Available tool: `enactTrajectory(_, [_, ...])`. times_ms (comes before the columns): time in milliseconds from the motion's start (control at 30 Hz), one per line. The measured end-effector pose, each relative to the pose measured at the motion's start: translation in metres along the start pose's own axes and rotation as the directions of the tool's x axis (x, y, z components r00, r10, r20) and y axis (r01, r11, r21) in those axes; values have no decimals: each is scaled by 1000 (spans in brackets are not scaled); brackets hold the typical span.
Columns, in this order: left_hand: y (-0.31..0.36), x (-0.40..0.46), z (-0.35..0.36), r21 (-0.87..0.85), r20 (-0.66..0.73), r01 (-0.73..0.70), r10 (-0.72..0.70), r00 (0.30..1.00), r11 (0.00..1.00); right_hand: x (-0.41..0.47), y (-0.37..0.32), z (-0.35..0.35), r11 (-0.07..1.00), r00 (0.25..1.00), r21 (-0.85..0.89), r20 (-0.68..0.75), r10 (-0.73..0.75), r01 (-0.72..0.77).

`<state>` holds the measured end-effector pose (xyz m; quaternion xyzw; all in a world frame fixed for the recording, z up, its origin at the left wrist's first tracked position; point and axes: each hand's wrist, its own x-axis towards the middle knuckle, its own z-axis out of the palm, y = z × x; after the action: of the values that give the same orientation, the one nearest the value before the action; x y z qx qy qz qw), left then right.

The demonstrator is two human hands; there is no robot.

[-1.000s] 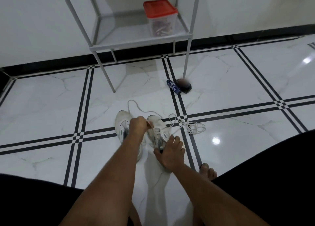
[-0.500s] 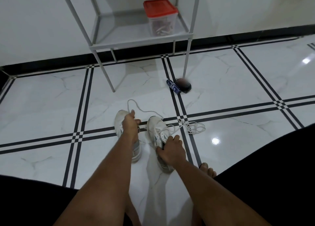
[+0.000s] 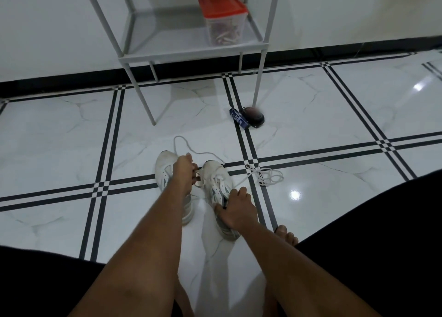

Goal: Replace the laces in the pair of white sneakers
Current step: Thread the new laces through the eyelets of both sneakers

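Sneakers, a pair in white fabric with grey side stripes, stand side by side on the glossy white marble-pattern floor tiles (image 3: 71,130), the left sneaker (image 3: 162,170) just beside the right sneaker (image 3: 218,185). We note both long axes run away from the person, toes pointing toward the grey metal shelf rack (image 3: 191,53). The left hand (image 3: 183,170) is curled, apparently pinching the thin white cord lace (image 3: 263,175) between the shoes; the right hand (image 3: 235,209) grasps the right sneaker about its collar. We judge the shoes light and soft-sided, likely to slide on the polished tile, so a hold at the heel or collar is sound. The lace is limp and prone to tangle; we advise taking it near its tip.
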<state>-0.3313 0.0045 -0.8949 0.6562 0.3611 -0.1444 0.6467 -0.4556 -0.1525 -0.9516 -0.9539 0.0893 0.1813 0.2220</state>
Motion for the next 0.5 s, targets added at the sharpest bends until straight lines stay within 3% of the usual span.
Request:
enactTrajectory(33, [-1,3,-4,247,35,-105,99,994,963,0,0,0,1000,1000,-2,0,2,-2])
enactTrajectory(67, [-7,6,-8,571,130,-222,180,975,790,0,0,0,1000,1000,-7,2,2,-2])
enactTrajectory(100, [-17,2,-8,790,226,-307,214,950,531,0,0,-1,1000,1000,-16,1,1,-1])
enactTrajectory(133, [-31,1,-7,874,292,-342,191,937,344,0,0,-2,1000,1000,-28,2,-2,2])
enactTrajectory(167, [-40,-6,-4,883,338,-382,197,920,273,1,0,-3,999,1000,-38,7,-5,5])
enactTrajectory(200, [-45,-11,1,854,344,-405,232,910,326,1,-1,-4,999,1000,-43,14,-6,7])
enactTrajectory(233, [-45,-14,6,794,325,-406,249,913,452,0,-1,-5,999,1000,-45,23,-4,5])
enactTrajectory(300, [-27,-17,10,532,190,-279,208,959,799,1,-2,-8,999,999,-41,45,10,-8])
enactTrajectory(333, [-14,-14,10,413,129,-224,187,974,883,2,-3,-10,999,998,-37,56,19,-17])
enactTrajectory(400, [8,-5,7,422,84,-250,237,968,871,3,-5,-12,999,997,-30,72,32,-30])
enactTrajectory(500, [8,-3,2,735,231,-388,333,914,555,2,-7,-15,999,996,-39,79,41,-38])
